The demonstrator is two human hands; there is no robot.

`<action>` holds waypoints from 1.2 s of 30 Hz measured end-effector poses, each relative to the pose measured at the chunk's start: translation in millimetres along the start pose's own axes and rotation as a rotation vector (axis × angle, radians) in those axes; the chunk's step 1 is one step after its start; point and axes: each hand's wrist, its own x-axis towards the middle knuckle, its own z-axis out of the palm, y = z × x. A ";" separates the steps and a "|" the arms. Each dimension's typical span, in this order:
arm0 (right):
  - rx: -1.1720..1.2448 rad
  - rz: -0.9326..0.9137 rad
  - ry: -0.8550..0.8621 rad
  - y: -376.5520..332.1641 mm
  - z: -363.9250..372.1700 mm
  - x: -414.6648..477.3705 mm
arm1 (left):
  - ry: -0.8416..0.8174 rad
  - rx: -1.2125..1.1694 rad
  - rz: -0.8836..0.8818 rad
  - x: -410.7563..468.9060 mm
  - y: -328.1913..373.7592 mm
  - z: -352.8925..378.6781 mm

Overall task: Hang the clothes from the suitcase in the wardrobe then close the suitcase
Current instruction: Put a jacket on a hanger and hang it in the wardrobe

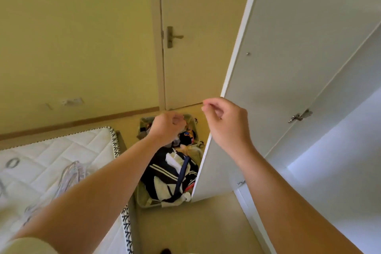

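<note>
- Mattress [61, 146]: lay at the near left. A bundle of clear hangers [72, 173] rested on it, and none carried a garment.
- Suitcase [142, 202]: lay open on the floor between the mattress and the wardrobe door [288, 47]. The lower corner of the door hid its right side.
- Clothes [165, 171]: filled the suitcase. A dark garment with white stripes lay on top, with smaller multicoloured items farther back.
- Left hand [168, 128]: was raised in front of the far half of the suitcase with its fingers curled. Blur made it impossible to tell whether it held anything.
- Right hand [224, 119]: was raised just beside the edge of the wardrobe door. Its fingers were curled in and its thumb met the forefinger. Nothing showed in the pinch.
- Wardrobe [340, 150]: stood open at the right. The part of the interior in view showed no hung garment.
- Room door [195, 57]: was shut at the far wall behind the suitcase.
- Status, as a judgement: the task was at an early stage. The wardrobe had been opened, but the clothes remained packed. Fitting them to hangers, hanging them and closing the suitcase all remained to be done.
</note>
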 end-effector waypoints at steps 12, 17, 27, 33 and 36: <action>-0.178 -0.018 -1.059 13.4 205.5 -34.6 | 0.049 -0.082 -0.755 -157.6 -220.7 -0.4; -0.281 -0.050 -1.295 8.9 312.2 -36.3 | 0.104 -0.074 -0.948 -151.9 -321.0 -26.9; -0.507 0.022 -1.457 41.2 477.9 -9.3 | -0.088 0.189 -1.090 -85.6 -464.9 -65.5; -0.473 0.113 -1.483 89.3 576.2 -33.3 | -0.159 0.297 -1.076 -55.7 -565.9 -45.9; -0.482 0.163 -1.509 114.6 607.0 -47.0 | -0.200 0.398 -1.077 -50.0 -602.5 -21.9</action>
